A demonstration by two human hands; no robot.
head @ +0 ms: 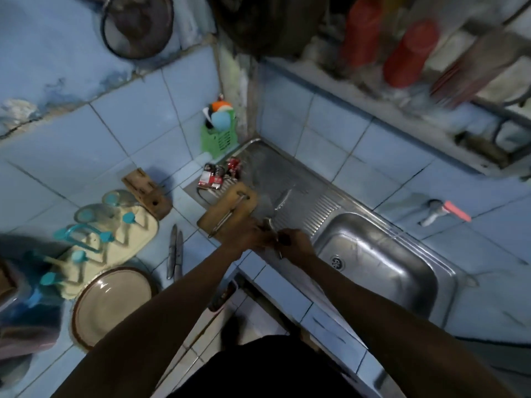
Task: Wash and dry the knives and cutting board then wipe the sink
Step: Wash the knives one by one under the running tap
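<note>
My left hand (247, 237) and my right hand (297, 245) meet over the front edge of the steel drainboard (321, 205). Between them is a knife (271, 226); my right hand grips its dark handle and my left hand is closed at the blade. The image is blurred there. The wooden cutting board (218, 216) lies just left of the hands, with a metal peeler-like tool (230, 215) on it. Another knife (283, 198) lies on the drainboard. Two knives (175, 252) lie side by side on the tiled counter. The sink basin (402, 271) is to the right.
A wooden knife block (146, 192) lies on the counter, beside a cream drying rack (135, 234) with glasses and a round plate (112, 305). A green caddy (219, 139) stands in the corner, packets (212, 176) in front of it. A wall tap (444, 211) juts out right.
</note>
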